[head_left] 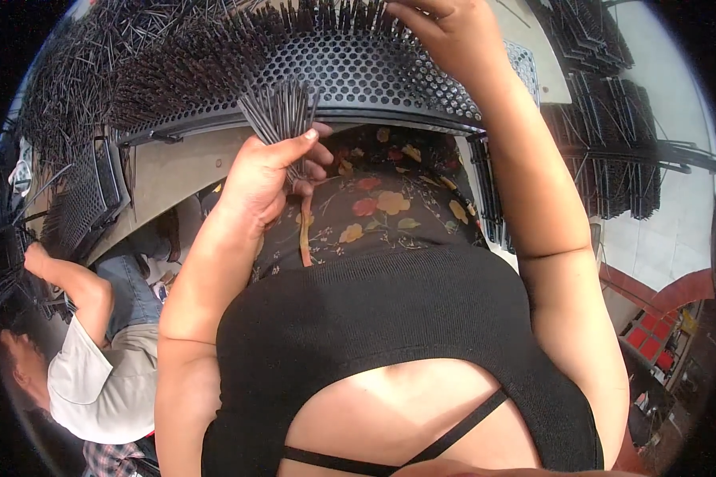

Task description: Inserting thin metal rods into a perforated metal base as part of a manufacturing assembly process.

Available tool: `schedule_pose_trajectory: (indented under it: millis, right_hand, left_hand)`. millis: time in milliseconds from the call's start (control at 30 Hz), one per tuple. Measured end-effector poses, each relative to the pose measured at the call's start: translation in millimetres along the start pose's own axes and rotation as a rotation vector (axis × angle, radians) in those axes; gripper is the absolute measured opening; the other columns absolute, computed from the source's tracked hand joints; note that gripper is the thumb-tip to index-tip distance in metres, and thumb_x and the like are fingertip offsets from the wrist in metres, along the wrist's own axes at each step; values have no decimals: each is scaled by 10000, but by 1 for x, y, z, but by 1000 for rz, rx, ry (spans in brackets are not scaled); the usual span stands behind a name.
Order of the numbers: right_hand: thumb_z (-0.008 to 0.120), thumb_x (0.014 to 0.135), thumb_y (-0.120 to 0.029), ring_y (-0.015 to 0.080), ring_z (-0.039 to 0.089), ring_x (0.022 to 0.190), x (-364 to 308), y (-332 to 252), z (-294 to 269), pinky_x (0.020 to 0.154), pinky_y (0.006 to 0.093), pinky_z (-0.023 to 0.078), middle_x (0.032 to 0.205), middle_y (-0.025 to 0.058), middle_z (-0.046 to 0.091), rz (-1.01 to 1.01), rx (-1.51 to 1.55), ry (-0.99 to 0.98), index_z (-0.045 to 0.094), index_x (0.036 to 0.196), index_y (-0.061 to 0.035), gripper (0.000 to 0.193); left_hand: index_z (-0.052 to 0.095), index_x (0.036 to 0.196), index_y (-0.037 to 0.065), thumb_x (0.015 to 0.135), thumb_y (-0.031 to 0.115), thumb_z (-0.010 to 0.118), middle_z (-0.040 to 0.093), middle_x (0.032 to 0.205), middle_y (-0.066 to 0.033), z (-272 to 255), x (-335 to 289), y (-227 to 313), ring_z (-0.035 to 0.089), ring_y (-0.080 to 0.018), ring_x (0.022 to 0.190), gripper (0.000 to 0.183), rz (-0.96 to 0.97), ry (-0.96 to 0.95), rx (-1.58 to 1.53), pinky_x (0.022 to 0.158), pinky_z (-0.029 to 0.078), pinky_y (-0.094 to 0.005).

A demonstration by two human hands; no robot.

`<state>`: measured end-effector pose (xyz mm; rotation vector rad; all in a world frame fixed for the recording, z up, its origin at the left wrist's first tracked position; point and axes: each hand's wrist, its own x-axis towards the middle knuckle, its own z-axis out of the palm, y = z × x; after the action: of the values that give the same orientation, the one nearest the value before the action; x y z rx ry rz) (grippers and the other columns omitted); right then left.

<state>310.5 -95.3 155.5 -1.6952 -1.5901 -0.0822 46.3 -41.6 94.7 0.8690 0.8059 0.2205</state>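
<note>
My left hand (282,155) is closed around a bundle of thin black rods (282,115), which fan out upward past my thumb. The bundle is in front of the near edge of a black perforated tray (338,71) with rows of round holes. Many similar black rods (175,83) stand upright in the tray's holes on the left and along its far side. At the top edge of the view, my right hand (445,24) reaches over the tray to the far row, its fingertips pinched together at the rods. What they pinch is too small to make out.
A large heap of loose black rods (95,48) lies at the far left. Another person (95,350) sits at the left beside a second perforated tray (87,199). More racks filled with dark rods (612,143) stand at the right on a pale floor (676,230).
</note>
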Motion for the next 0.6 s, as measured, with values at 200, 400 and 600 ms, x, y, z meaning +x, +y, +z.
schedule_pose_trajectory:
  millis: [200, 400, 600]
  right_hand:
    - [677, 836, -146, 334, 678, 862, -5, 10, -2, 756, 369, 539, 932, 177, 693, 4, -52, 12, 704, 1015, -37, 211]
    - [693, 823, -65, 267, 688, 803, -18, -13, 0, 714, 329, 550, 908, 152, 706, -131, -84, 155, 690, 955, -13, 142]
    - [743, 802, -84, 116, 656, 799, -50, -63, 19, 720, 268, 540, 879, 80, 706, 480, 758, -252, 655, 1100, -33, 315]
  left_hand:
    - [641, 1063, 5, 922, 220, 605, 663, 804, -65, 8, -3, 2, 528, -76, 591, 259, 30, -22, 89, 447, 349, -194]
    - [643, 1045, 18, 931, 217, 594, 664, 791, -53, 11, -3, 2, 527, -69, 609, 235, 64, -21, 92, 451, 354, -188]
    - [645, 1028, 34, 921, 185, 616, 668, 793, -60, 25, -4, 3, 530, -71, 608, 188, 81, -96, 3, 449, 355, -190]
